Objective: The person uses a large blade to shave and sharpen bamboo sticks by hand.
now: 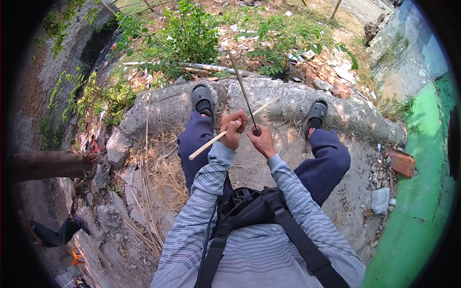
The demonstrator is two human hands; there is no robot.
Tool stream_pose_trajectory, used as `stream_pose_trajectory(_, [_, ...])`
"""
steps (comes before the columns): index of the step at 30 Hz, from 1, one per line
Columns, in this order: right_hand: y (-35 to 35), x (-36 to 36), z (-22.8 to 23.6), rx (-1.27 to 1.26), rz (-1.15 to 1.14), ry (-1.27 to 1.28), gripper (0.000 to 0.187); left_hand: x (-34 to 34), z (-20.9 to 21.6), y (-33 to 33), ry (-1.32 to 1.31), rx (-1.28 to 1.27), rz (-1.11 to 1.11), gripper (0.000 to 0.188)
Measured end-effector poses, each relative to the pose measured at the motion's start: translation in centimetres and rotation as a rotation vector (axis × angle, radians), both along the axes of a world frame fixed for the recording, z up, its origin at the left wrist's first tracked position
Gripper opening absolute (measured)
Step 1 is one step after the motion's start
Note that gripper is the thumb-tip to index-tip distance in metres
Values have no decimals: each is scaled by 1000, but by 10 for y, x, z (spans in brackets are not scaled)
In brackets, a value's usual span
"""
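Note:
My left hand [232,130] is closed around a pale, thin bamboo strip [207,147], which slants from lower left to upper right in front of my knees. In my right hand [263,143] is a long, narrow-bladed knife [242,91]. Its dark round handle end shows at my thumb, and the blade points up and away, leaning left. Blade and strip cross close beside the left fingers; whether they touch I cannot tell. Both hands are close together between my spread legs.
My dark clogs rest on a rough concrete kerb [165,108]. Dry split strips [146,211] and straw lie to the left, near a tree trunk [53,165]. Beyond are green shrubs [192,38] and litter. A brick [402,163] lies by the green wall at right; another person's leg [55,234] shows lower left.

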State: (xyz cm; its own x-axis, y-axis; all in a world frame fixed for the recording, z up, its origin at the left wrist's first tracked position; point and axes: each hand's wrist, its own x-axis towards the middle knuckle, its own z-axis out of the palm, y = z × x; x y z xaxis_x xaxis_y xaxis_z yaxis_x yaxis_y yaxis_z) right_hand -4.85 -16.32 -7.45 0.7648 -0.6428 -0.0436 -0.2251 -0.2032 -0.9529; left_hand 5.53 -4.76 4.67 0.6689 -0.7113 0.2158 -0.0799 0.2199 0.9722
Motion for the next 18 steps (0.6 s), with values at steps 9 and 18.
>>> stream_pose_trajectory(9, [-49, -3, -78, 425, -101, 84, 20, -24, 7, -10, -277, -32, -157, 26])
stream_pose_trajectory(18, [-32, -4, -80, 223, -186, -56, 18, -38, 1, -10, -267, -79, -158, 25])
